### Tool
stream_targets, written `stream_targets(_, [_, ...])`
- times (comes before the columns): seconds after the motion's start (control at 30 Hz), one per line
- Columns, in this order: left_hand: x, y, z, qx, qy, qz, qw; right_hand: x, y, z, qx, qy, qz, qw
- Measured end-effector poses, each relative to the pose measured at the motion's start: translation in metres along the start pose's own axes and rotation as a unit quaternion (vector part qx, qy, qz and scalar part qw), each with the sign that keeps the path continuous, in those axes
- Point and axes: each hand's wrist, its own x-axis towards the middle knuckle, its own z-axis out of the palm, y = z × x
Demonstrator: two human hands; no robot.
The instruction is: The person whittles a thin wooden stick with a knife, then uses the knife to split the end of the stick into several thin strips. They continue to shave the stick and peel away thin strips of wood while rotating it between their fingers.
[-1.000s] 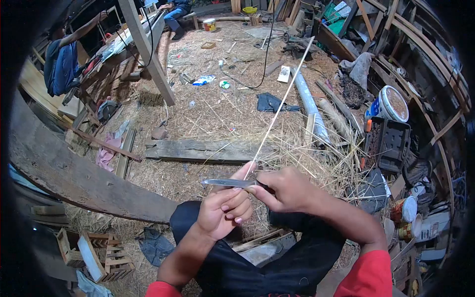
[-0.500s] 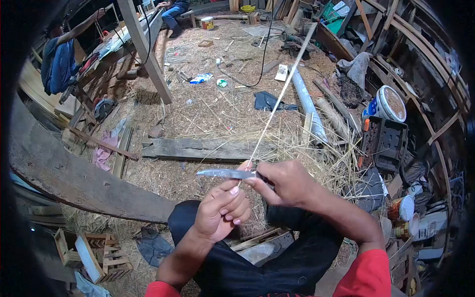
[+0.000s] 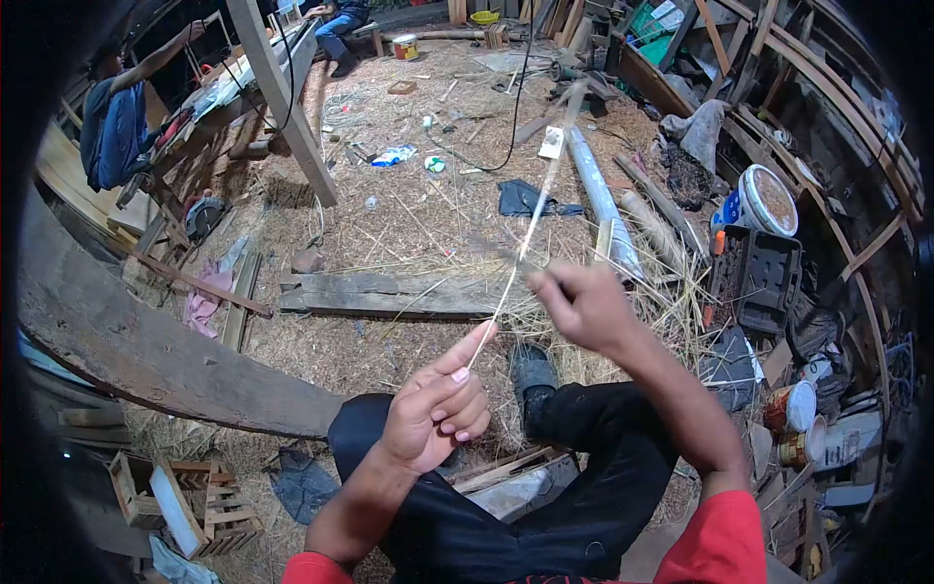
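Note:
My left hand point(image 3: 438, 414) pinches the near end of a long, thin pale strip point(image 3: 536, 216), which looks like split bamboo. The strip slants up and away to the right, its far end smeared by motion. My right hand point(image 3: 590, 310) is closed around the handle of a knife point(image 3: 498, 249). Motion blurs the blade, which points left and crosses the strip a good way beyond my left fingertips. Both hands are above my lap, over the shavings-covered floor.
A thick wooden beam point(image 3: 389, 294) lies ahead, with a heap of split slivers point(image 3: 671, 336) to its right. A curved plank point(image 3: 175, 350) runs along my left. An open tool case point(image 3: 769, 282) and a white bucket point(image 3: 767, 201) stand at right. Two people sit at the far left.
My right hand has moved the knife forward along the strip, away from my left hand. The strip's far end has shifted left and lower. My left hand stays nearly in place.

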Motion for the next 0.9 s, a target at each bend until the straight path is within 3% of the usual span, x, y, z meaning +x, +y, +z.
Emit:
stream_targets(0.07, [0.002, 0.0, 0.003, -0.022, 0.008, -0.001, 1.0, -0.013, -0.021, 0.008, 0.015, -0.042, -0.088, 0.995])
stream_targets(0.17, [0.002, 0.002, 0.005, -0.062, 0.013, -0.004, 0.998, -0.018, -0.032, 0.013, 0.0, -0.093, -0.12, 0.988])
stream_targets(0.27, [0.002, 0.0, 0.003, -0.077, -0.001, 0.003, 0.997, -0.007, -0.013, 0.012, -0.004, -0.03, -0.04, 0.999])
stream_targets(0.4, [0.004, 0.002, 0.003, -0.096, 0.004, -0.006, 0.995, -0.024, -0.036, 0.017, -0.038, -0.086, -0.136, 0.986])
stream_targets(0.53, [0.001, 0.004, -0.001, -0.092, -0.029, -0.002, 0.995, -0.002, -0.008, 0.013, 0.025, -0.038, -0.005, 0.999])
stream_targets(0.7, [-0.002, 0.003, 0.003, -0.047, 0.021, 0.011, 0.999, -0.02, -0.036, 0.013, 0.003, -0.117, -0.095, 0.989])
stream_targets(0.8, [-0.004, 0.003, 0.0, -0.038, 0.01, 0.013, 0.999, 0.004, -0.006, 0.009, 0.045, -0.017, 0.085, 0.995])
stream_targets(0.83, [-0.004, 0.002, -0.001, -0.037, 0.002, -0.002, 0.999, 0.012, 0.01, 0.004, 0.025, -0.024, 0.092, 0.995])
stream_targets(0.9, [0.0, 0.001, 0.001, -0.032, 0.012, -0.019, 0.999, 0.015, 0.014, 0.008, 0.174, -0.023, 0.101, 0.979])
